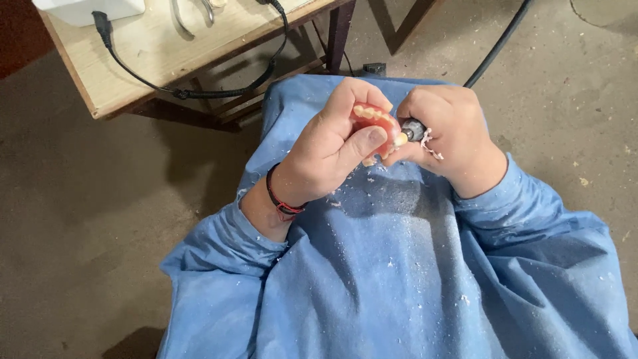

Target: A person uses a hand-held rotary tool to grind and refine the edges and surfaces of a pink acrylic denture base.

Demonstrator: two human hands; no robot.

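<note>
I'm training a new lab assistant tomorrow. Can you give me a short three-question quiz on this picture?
1. True or false: the left hand holds the pink denture.
2. What does the right hand hold? A) rotary handpiece B) pliers C) brush
3. What lies scattered on the blue gown?

Key: 1 true. 2 A, the rotary handpiece. 3 white grinding dust and chips.
</note>
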